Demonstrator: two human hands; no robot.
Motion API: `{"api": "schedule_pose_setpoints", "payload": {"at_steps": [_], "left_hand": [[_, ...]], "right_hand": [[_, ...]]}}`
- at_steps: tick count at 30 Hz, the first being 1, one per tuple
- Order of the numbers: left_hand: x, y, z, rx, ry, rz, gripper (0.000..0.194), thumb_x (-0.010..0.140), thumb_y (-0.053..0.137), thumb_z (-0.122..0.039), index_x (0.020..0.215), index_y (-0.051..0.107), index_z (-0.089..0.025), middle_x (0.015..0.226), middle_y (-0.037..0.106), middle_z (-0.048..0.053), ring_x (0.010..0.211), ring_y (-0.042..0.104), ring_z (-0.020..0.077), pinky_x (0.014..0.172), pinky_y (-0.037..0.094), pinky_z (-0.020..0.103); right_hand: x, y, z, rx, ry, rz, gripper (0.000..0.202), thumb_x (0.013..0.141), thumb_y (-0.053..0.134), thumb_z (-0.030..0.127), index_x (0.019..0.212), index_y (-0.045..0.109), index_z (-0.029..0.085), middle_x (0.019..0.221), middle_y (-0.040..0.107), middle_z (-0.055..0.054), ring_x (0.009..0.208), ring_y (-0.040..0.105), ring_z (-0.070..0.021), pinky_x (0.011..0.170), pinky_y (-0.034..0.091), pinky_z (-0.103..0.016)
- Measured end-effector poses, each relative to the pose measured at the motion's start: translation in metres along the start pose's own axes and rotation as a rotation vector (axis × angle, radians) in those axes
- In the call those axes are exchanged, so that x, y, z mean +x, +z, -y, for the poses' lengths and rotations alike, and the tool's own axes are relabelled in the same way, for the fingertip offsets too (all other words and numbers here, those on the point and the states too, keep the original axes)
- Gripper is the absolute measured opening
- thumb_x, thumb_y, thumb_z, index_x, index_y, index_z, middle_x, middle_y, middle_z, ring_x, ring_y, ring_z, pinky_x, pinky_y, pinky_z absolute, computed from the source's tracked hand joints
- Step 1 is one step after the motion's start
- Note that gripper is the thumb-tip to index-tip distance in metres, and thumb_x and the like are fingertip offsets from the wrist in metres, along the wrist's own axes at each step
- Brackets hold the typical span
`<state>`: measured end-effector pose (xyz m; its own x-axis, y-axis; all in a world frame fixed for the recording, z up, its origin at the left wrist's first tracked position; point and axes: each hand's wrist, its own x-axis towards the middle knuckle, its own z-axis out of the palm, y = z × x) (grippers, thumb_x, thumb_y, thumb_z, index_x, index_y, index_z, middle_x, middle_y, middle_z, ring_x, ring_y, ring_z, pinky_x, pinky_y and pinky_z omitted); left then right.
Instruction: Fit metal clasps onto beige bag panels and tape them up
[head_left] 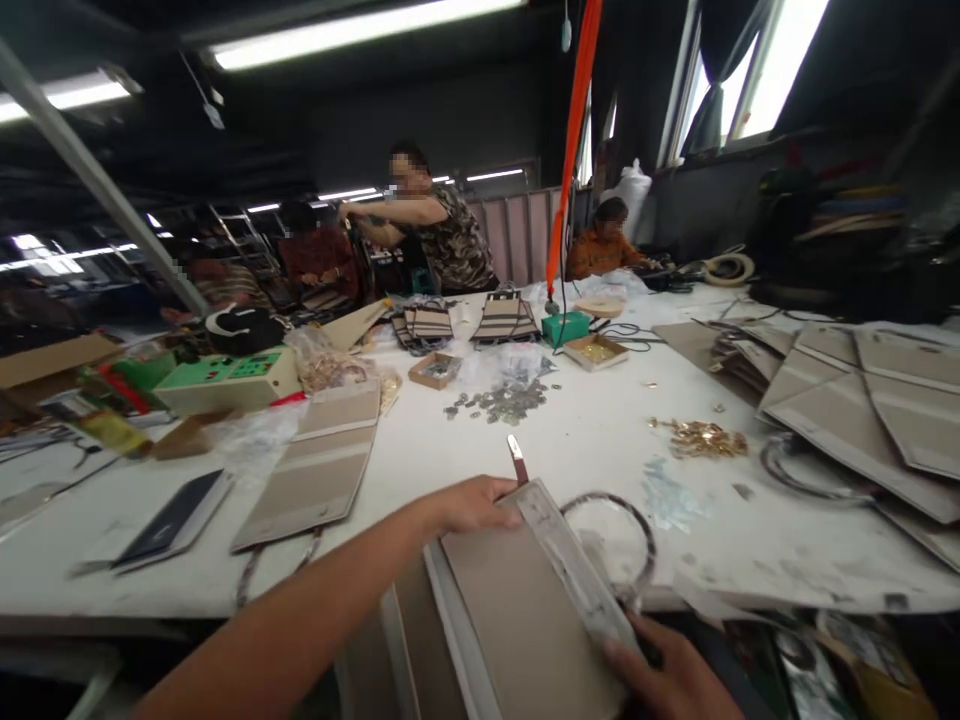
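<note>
A beige bag panel (517, 600) with a pale strip along its edge lies tilted across the table's front edge. My left hand (480, 505) is closed on its far corner, thumb on top. Just beyond those fingers sticks out a brown strip with a shiny metal end (515, 450); whether the hand holds it, I cannot tell. Low on the right, my right hand (667, 665) grips the panel's near right edge, partly blurred, with something dark by the fingers. A dark curved bag handle (645, 535) loops out beside the panel onto the white table (570, 450).
Grey metal pieces (506, 400) and gold-coloured ones (701, 438) lie in piles. Flat bag pieces are stacked at right (847, 390); another panel (315, 465) lies left, near a dark flat piece (176, 515) and a green machine (229, 378). Co-workers (454, 235) are across the table.
</note>
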<state>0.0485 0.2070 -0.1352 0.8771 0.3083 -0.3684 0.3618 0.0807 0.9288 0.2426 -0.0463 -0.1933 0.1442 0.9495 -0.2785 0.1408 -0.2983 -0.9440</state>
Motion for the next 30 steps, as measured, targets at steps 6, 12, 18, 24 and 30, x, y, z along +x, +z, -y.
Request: {"api": "schedule_pose_setpoints", "payload": {"at_steps": [6,12,18,24,30], "left_hand": [[0.03,-0.034,0.032,0.357,-0.114,-0.139,0.064,0.056,0.089,-0.056,0.108,0.077,-0.019,0.098,0.076,0.002,0.092,0.068,0.0238,0.084,0.053,0.033],[0.019,0.006,0.068,0.558,-0.082,-0.652,0.061,0.075,0.08,-0.042,0.131,0.066,-0.02,0.121,0.067,0.008,0.111,0.059,0.0291,0.097,0.044,0.042],[0.0,0.081,0.093,1.011,0.174,-0.949,0.024,0.1,0.052,-0.032,0.112,0.072,-0.025,0.115,0.07,0.006,0.111,0.057,0.0259,0.097,0.045,0.046],[-0.003,0.087,0.104,1.041,0.208,-0.955,0.046,0.096,0.06,-0.043,0.137,0.059,-0.021,0.148,0.056,0.009,0.138,0.045,0.0305,0.122,0.027,0.056],[-0.017,0.09,0.114,1.046,0.272,-0.823,0.046,0.099,0.054,-0.044,0.139,0.058,-0.021,0.151,0.054,0.007,0.144,0.041,0.0291,0.126,0.022,0.056]], "right_hand": [[0.015,0.038,-0.024,0.133,0.089,0.108,0.067,0.083,0.061,0.073,0.107,0.072,0.011,0.071,0.067,-0.005,0.057,0.058,-0.0159,0.05,0.044,-0.023],[0.02,0.055,-0.041,0.247,0.168,-0.023,0.062,0.081,0.064,0.072,0.099,0.069,0.013,0.061,0.053,0.001,0.05,0.044,-0.0104,0.044,0.038,-0.02],[0.016,0.025,-0.027,-0.04,0.21,0.096,0.065,0.085,0.056,0.075,0.102,0.072,0.013,0.058,0.055,0.0,0.049,0.046,-0.0119,0.046,0.037,-0.022],[0.013,0.003,0.007,-0.247,0.14,0.111,0.057,0.088,0.059,0.068,0.105,0.075,0.016,0.073,0.065,-0.002,0.057,0.049,-0.0125,0.053,0.037,-0.023],[-0.009,0.041,-0.006,-0.069,0.278,0.114,0.062,0.085,0.057,0.073,0.092,0.076,0.014,0.067,0.059,-0.001,0.055,0.043,-0.0113,0.051,0.032,-0.023]]}}
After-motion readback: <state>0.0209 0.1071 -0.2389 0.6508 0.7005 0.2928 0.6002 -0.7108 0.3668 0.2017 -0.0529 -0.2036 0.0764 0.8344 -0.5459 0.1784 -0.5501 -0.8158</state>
